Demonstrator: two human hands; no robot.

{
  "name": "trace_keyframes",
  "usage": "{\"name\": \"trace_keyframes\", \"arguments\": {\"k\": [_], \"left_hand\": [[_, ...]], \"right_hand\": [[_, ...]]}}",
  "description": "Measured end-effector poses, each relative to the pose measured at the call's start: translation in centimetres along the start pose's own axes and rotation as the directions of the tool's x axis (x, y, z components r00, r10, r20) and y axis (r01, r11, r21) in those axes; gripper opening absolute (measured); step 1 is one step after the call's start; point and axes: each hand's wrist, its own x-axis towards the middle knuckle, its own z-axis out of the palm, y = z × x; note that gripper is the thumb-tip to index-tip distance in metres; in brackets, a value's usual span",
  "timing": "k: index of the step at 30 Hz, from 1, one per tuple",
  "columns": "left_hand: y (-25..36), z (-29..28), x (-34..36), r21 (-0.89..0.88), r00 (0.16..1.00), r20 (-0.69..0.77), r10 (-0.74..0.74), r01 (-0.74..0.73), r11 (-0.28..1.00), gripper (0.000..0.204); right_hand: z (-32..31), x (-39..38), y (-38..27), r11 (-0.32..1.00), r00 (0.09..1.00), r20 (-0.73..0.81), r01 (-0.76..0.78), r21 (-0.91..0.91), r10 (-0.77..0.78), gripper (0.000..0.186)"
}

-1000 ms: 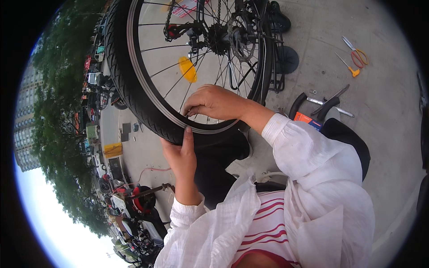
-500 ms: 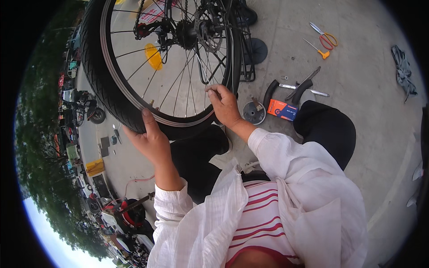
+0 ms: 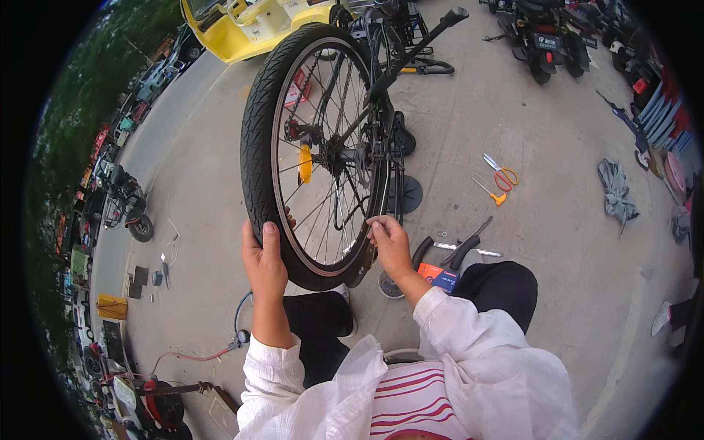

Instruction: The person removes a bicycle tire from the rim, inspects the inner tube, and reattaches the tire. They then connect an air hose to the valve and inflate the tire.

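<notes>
A bicycle's rear wheel with a knobby black tyre stands upright before me. My left hand is closed round the tyre at its lower left, thumb on the near side and fingertips showing behind the rim through the spokes. My right hand is at the wheel's lower right edge, thumb and forefinger pinched together. Whatever lies between those fingertips is too small to make out. A yellow reflector sits among the spokes, near the derailleur and the chain.
Right of the wheel lie scissors, an orange-handled tool, pliers and an orange-and-blue box. A hose with a gauge lies at left. Parked motorcycles, a yellow vehicle and a grey cloth stand or lie farther off.
My view has tilted upward, and the wheel now shows more edge-on. My right hand's fingertips have moved from over the spokes to the wheel's right edge. The left hand still grips the tyre.
</notes>
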Motion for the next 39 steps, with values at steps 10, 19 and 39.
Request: {"name": "trace_keyframes", "arguments": {"k": [10,19,39], "left_hand": [[-1.9,-3.2,-0.5,-0.404,0.977,0.179,-0.115,0.18,0.897,0.053],[-4.7,-8.1,-3.6,-0.206,0.946,0.119,-0.302,0.321,0.924,0.061],[-6.7,-16.7,-6.0,0.346,0.757,0.582,-0.296,0.099,0.933,0.039]], "right_hand": [[3.0,-0.8,-11.2,0.978,0.984,0.139,0.129,-0.162,-0.107,0.019],[15.7,-0.8,-19.5,0.787,0.914,0.367,0.352,-0.507,-0.172,0.061],[19.8,-3.6,-11.9,0.622,0.971,0.193,0.238,-0.746,-0.14,0.073]]}}
